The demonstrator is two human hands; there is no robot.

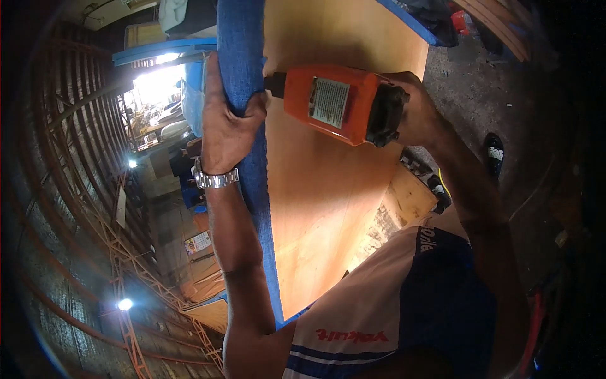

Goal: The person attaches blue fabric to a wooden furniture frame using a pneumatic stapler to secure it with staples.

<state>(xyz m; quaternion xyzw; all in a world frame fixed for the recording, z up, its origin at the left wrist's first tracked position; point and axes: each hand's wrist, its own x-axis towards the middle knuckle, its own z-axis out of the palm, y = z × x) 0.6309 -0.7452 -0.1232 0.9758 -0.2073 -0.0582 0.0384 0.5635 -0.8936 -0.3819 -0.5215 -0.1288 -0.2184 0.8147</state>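
Observation:
An orange staple gun [328,104] with a white label lies across the upper part of a bare plywood panel [328,208]. My right hand [413,110] is closed around its grip, which is mostly hidden behind the body. The black nose meets the panel's left edge, where blue fabric [243,38] is folded over. My left hand [230,126], wearing a metal watch, grips that fabric-covered edge. Its thumb presses on the fabric just beside the nose, while the fingers reach along the outer side.
Blue fabric [410,22] also covers the panel's far right corner. A dark shoe [494,155] stands on the concrete floor [464,88] to the right, where a yellow cord [444,182] runs. Wooden boards [499,22] lie at the top right.

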